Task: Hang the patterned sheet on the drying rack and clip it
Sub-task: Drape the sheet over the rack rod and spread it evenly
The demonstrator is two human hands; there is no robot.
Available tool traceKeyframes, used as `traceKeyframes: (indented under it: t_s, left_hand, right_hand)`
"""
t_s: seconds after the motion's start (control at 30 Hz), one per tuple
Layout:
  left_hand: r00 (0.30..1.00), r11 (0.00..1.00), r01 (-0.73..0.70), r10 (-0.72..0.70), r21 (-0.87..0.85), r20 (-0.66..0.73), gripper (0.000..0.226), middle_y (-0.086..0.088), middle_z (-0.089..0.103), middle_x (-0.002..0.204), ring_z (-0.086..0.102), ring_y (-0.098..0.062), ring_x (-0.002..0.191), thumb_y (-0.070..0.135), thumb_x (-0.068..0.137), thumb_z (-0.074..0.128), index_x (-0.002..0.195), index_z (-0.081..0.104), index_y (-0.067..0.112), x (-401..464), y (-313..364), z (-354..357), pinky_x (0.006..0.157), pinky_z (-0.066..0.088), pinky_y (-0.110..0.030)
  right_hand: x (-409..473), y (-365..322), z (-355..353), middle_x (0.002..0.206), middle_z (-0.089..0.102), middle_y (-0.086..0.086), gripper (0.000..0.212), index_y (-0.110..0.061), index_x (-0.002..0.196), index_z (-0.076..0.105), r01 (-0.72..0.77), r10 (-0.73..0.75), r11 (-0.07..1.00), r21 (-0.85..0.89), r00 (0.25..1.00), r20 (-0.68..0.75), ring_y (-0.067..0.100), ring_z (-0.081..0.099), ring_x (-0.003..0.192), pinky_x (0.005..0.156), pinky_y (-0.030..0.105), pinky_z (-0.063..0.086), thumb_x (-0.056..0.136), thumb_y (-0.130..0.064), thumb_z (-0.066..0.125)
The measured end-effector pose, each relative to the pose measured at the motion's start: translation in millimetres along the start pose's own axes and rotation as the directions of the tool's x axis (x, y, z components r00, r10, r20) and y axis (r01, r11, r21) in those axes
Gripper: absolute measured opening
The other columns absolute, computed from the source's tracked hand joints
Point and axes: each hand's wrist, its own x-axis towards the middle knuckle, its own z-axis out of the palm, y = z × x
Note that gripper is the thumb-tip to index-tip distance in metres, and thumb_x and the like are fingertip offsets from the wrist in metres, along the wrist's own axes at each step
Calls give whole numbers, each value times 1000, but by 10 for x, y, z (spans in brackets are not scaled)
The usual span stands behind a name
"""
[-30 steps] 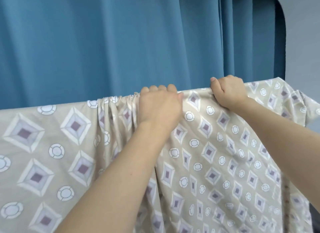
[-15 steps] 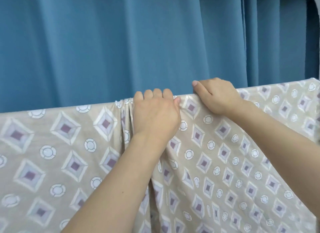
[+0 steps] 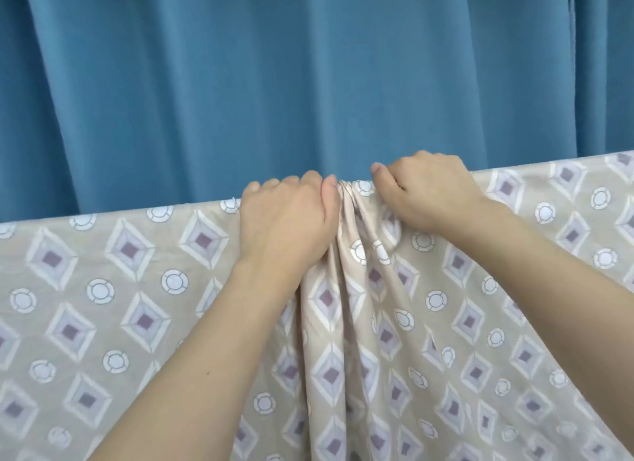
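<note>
View: one camera on my head, no second view.
Facing: forward, slightly down, past my left hand [image 3: 286, 216] and right hand [image 3: 429, 192].
Nearness: close, at arm's reach.
Beyond my hands: pleated blue fabric curtain [image 3: 274, 83].

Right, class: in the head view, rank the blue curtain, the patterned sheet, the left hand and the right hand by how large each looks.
1-2. Blue curtain and patterned sheet: each fills roughly half the view, too close to rank.
3-4. Left hand and right hand: far smaller and alike; the left looks slightly larger, perhaps only because it shows more of its back.
</note>
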Motion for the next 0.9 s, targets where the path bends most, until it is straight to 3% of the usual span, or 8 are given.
traceKeyframes:
  t_s: [0.2, 0.33, 0.4, 0.47, 0.53, 0.6, 0.77, 0.9]
  left_hand:
    - [997, 997, 39, -43, 68, 59, 42, -8, 65, 66, 59, -32, 62, 38, 97, 16, 68, 41, 21, -76, -284, -42, 65, 31, -36]
    - [949, 949, 271, -291, 160, 120, 46, -18, 65, 74, 52, -33, 69, 31, 89, 19, 64, 52, 12, -148, -700, -242, 78, 37, -41]
    - [914, 915, 351, -381, 198, 142, 39, -18, 64, 89, 51, -33, 80, 27, 89, 26, 74, 58, 10, -59, -664, -305, 82, 34, -41]
    - [953, 954, 252, -274, 165, 129, 34, -16, 63, 98, 56, -35, 90, 26, 94, 31, 90, 61, 10, 65, -362, -282, 78, 35, -40]
    - [986, 995, 82, -88, 49, 140, 35, -12, 65, 96, 59, -33, 88, 30, 99, 28, 91, 58, 15, 90, 43, -180, 72, 34, -38]
    - [990, 1000, 2, -1, -9, 140, 42, -9, 68, 89, 61, -32, 83, 36, 101, 23, 86, 57, 17, 46, 208, -68, 72, 36, -38]
    - [984, 991, 117, -124, 66, 126, 58, -8, 69, 74, 61, -32, 72, 40, 97, 13, 72, 60, 17, -90, -307, -73, 73, 38, -39]
    - [972, 972, 203, -214, 118, 98, 61, -12, 69, 74, 59, -34, 74, 38, 97, 16, 71, 64, 12, -122, -465, -87, 76, 38, -42]
  right_hand:
    - [-57, 9, 50, 49, 39, 4, 60, -11, 50, 34, -28, 27, 999, -22, 997, -66, 21, 32, 45, 49, 31, 19, 101, -38, 22]
    - [-66, -17, 37, 50, 40, 4, 60, -11, 50, 36, -59, 56, 998, -32, 996, -68, 21, 31, 46, 52, 31, 22, 101, -38, 22]
    - [-59, -46, 47, 50, 40, 4, 60, -11, 50, 37, -59, 55, 997, -56, 995, -80, 21, 31, 45, 50, 30, 18, 101, -37, 22]
    - [-55, -66, 56, 49, 39, 3, 59, -11, 50, 37, -52, 45, 996, -70, 995, -90, 25, 34, 47, 49, 30, 16, 102, -36, 23]
    - [-54, -48, 63, 49, 38, 3, 59, -12, 50, 37, -56, 48, 995, -79, 994, -102, 29, 40, 52, 50, 30, 17, 101, -37, 23]
    - [-63, -2, 71, 50, 37, 2, 58, -12, 51, 37, -64, 55, 995, -80, 993, -106, 30, 42, 55, 51, 31, 20, 101, -38, 23]
    - [-82, 92, 70, 54, 44, 1, 59, -14, 60, 42, -6, 0, 997, -70, 997, -78, 30, 43, 56, 49, 30, 19, 101, -45, 11]
    - [-53, 13, 66, 54, 40, 0, 56, -16, 59, 41, -15, 12, 999, -52, 998, -60, 30, 43, 59, 49, 31, 18, 102, -42, 16]
